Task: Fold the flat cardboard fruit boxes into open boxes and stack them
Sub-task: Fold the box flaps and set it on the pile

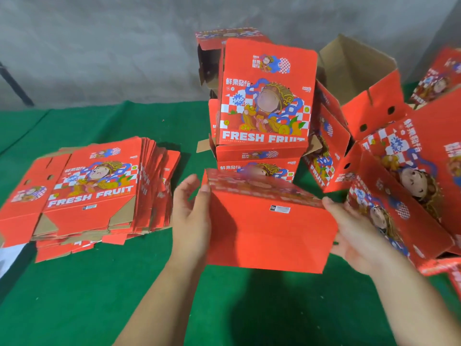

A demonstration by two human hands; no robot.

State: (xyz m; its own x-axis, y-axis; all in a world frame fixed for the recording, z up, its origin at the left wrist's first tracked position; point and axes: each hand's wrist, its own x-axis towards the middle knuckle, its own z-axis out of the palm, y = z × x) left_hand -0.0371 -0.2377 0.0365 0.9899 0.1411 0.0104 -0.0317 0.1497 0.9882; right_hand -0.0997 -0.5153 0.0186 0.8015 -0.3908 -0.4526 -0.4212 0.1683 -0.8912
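— Grip? Where's the box?
— I'm holding the red box (269, 233) between both flat palms, left hand (190, 211), right hand (354, 236), above the green table (74, 295).
— Step?
— Folding looks done; next I'd lift it onto the stack (262, 151).

Red checkered-print boxes (264, 96), green cloth (87, 295)
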